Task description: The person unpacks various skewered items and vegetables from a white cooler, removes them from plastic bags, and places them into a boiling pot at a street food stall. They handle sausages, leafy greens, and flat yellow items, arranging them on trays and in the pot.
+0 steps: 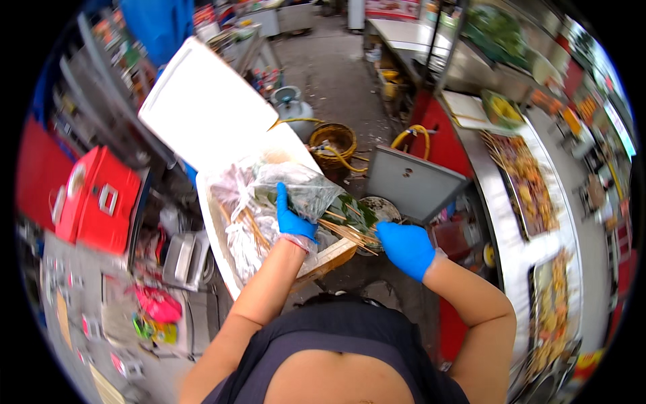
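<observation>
My left hand [295,222], in a blue glove, holds a clear plastic bag [303,189] from the near side with the thumb raised. Dark green leaves [358,212] on thin wooden skewers [348,232] stick out of the bag towards the right. At the skewers' right ends is my right hand [406,248], also gloved in blue, with curled fingers. Whether it grips a skewer cannot be made out. Beneath the bag stands an open white foam box [214,232] containing knotted plastic bags [245,247] and more skewers [256,230]. Its white lid [212,106] leans up behind.
On the right, a steel counter [497,212] carries trays of skewered food [530,187]. A grey panel [411,182] juts out before it. Beyond the box are a wicker basket [333,144], a gas cylinder [292,108] and a yellow hose [343,159]. A red toolbox [101,202] sits left.
</observation>
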Demonstrator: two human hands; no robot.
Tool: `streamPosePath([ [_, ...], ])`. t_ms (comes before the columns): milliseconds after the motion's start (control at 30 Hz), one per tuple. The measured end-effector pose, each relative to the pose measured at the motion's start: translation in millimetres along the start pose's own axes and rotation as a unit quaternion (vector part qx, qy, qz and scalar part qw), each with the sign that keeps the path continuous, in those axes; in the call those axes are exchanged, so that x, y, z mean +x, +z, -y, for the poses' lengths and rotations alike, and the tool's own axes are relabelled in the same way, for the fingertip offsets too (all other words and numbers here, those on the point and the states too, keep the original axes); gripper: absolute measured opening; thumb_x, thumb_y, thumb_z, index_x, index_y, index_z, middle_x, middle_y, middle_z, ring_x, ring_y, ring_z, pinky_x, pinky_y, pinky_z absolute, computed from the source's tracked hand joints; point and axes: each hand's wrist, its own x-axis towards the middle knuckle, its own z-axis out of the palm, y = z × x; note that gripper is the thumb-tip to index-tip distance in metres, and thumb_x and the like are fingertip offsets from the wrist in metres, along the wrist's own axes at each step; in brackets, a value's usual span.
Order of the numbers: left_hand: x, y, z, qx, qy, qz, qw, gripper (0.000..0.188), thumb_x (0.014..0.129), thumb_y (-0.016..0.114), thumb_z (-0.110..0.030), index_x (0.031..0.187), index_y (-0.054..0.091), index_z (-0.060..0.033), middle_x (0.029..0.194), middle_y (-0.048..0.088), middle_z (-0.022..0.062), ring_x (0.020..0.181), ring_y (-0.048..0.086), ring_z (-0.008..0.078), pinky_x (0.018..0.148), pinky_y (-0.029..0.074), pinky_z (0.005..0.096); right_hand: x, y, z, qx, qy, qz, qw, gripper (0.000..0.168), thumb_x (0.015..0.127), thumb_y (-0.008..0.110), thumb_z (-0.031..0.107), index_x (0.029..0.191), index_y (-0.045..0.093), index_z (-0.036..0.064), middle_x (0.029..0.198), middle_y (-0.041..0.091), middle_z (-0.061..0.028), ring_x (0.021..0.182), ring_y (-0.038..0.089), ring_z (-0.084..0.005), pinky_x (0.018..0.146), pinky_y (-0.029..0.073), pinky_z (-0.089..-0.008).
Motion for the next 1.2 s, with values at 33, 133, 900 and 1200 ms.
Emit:
streamPosePath([
  [33,-1,7,5,0.01,-0.004,-0.014,1.0,0.065,0.08,0.057,-0.053,0.128,0.047,-0.011,0.129,0.049,0.0093,0.115,0.046,0.0327,0.101,0.035,0.049,-19,-4,3,0.003,0.022,-0.013,1.0,0.007,0.079,0.052,0.009,0.085,0.052,0.006,0.073,0.059,-0.017,0.064,0.06,-0.035,0.052,0.047,-0.0432],
  [133,3,11,23,0.084,0.014,0.03,0.996,0.063,0.08,0.056,-0.053,0.128,0.047,-0.0124,0.129,0.049,0.0072,0.115,0.047,0.0299,0.099,0.035,0.0479,-84,-14,17,0.012,0.109,-0.023,0.994,0.008,0.082,0.051,0.013,0.087,0.054,0.007,0.077,0.06,-0.016,0.065,0.06,-0.0341,0.052,0.047,-0.0437],
  [900,-46,65,370,0.26,-0.157,0.053,0.951,0.059,0.084,0.05,-0.048,0.127,0.047,-0.0076,0.127,0.051,0.0108,0.115,0.048,0.0299,0.098,0.036,0.0459,-866,-55,10,-0.012,0.876,-0.369,0.311,0.024,0.083,0.052,0.026,0.085,0.058,0.003,0.084,0.061,-0.0238,0.08,0.06,-0.0384,0.07,0.047,-0.0464],
  [1200,-107,106,505,0.326,-0.127,0.023,0.936,0.052,0.085,0.05,-0.046,0.121,0.052,-0.0084,0.118,0.057,0.0103,0.107,0.054,0.0291,0.095,0.041,0.0452,-1156,-53,-88,0.176,0.934,-0.056,0.306,0.018,0.084,0.058,0.017,0.082,0.067,0.002,0.082,0.066,-0.0162,0.068,0.064,-0.0284,0.053,0.051,-0.0434],
])
